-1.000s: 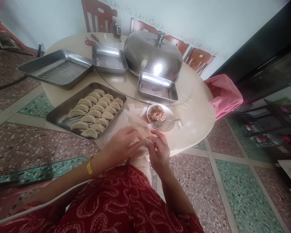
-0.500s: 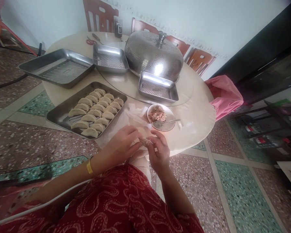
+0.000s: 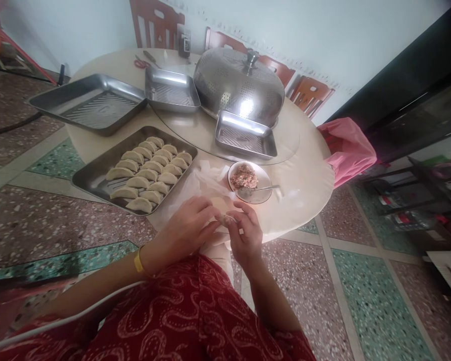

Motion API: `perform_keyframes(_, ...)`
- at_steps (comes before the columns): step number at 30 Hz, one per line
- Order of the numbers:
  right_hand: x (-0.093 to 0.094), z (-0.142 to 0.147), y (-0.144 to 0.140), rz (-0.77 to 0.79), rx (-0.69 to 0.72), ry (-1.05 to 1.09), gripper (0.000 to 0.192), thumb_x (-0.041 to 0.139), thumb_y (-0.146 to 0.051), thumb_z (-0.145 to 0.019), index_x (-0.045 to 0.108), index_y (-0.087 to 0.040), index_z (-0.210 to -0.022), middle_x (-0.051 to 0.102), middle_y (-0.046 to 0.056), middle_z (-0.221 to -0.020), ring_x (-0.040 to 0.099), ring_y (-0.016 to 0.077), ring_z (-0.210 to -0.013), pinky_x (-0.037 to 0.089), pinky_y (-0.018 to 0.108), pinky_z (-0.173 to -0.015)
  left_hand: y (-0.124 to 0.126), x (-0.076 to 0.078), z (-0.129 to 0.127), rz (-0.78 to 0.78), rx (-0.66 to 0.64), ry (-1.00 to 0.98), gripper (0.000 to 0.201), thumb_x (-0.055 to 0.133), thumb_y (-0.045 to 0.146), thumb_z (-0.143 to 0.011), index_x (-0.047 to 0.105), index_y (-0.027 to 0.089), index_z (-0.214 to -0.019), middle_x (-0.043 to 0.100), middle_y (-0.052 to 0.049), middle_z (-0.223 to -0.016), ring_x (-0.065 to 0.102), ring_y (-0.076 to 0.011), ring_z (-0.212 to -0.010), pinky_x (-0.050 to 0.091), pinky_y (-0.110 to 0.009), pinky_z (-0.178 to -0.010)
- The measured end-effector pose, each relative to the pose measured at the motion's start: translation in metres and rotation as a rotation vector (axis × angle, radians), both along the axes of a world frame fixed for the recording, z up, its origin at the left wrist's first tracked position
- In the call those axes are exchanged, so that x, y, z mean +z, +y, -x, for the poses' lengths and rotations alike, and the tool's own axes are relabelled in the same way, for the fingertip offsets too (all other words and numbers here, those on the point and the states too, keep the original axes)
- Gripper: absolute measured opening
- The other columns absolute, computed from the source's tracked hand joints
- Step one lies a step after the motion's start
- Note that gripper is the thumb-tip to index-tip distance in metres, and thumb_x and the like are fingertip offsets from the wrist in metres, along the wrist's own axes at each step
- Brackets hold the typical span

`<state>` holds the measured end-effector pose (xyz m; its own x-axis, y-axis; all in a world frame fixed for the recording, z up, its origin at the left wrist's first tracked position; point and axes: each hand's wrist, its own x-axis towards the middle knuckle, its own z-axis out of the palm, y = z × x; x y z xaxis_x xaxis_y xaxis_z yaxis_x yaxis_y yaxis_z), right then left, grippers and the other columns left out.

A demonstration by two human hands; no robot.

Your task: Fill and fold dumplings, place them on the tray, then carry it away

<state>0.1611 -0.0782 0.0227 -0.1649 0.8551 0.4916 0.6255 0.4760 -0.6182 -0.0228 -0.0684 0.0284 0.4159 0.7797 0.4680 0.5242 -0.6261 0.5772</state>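
Between my two hands, near the table's front edge, is a dumpling [image 3: 226,219], mostly covered by my fingers. My left hand [image 3: 188,223] pinches its left side, and my right hand [image 3: 246,230] grips the right side with thumb and fingertips. Just beyond my fingers lies a pale round dumpling wrapper [image 3: 221,203] by a crumpled clear plastic sheet [image 3: 199,184]. A white bowl [image 3: 263,176] holds minced meat filling [image 3: 243,178] with a metal spoon [image 3: 265,188] resting in it. Rows of folded dumplings [image 3: 147,174] sit in a metal tray [image 3: 92,176] to the left.
On the round table [image 3: 304,185] stand a large perforated metal dome lid [image 3: 225,75], a wide tray [image 3: 101,108], and two smaller trays, one at the back [image 3: 173,93] and one nearer [image 3: 246,135]. Red-handled scissors [image 3: 141,63] and a dark jar [image 3: 184,42] are at the far side.
My fingers shift very slightly at the dumpling, which stays in the same place between both hands. The trays, bowl and spoon have not moved.
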Motion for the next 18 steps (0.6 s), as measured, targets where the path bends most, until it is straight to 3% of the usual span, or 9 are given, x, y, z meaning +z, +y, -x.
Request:
perform_keyframes(5,0.0014,0.0024,0.0001,-0.008,0.003,0.007,0.013,0.055,-0.020,-0.093,0.068,-0.021,-0.097,0.063,0.012,-0.116,0.066,0.0215,-0.108,0.062,0.035,-0.084,0.0015,0.0000,0.0003,0.010,0.004,0.001,0.019,0.046,0.025,-0.098,0.062,0.015,-0.093,0.057,-0.007,-0.092,0.050,-0.0199,-0.087,0.045,-0.036,-0.081)
perform_keyframes(11,0.0022,0.0037,0.0005,-0.037,0.012,-0.013,0.014,0.053,-0.017,-0.093,0.066,-0.020,-0.098,0.062,0.013,-0.116,0.066,0.0218,-0.109,0.062,0.036,-0.083,0.0019,0.0032,-0.0018,0.056,-0.009,0.003,0.017,0.050,0.021,-0.094,0.057,0.016,-0.080,0.057,-0.006,-0.085,0.051,-0.0190,-0.084,0.046,-0.034,-0.078)
perform_keyframes(18,0.0081,0.0005,-0.0015,0.085,0.107,0.016,0.013,0.059,-0.022,-0.092,0.066,-0.021,-0.102,0.062,0.011,-0.117,0.063,0.0205,-0.113,0.062,0.028,-0.077,-0.0017,0.0014,-0.0026,-0.117,0.105,-0.058,0.009,0.052,0.016,-0.091,0.053,0.016,-0.081,0.059,-0.007,-0.085,0.055,-0.0206,-0.088,0.047,-0.037,-0.079)
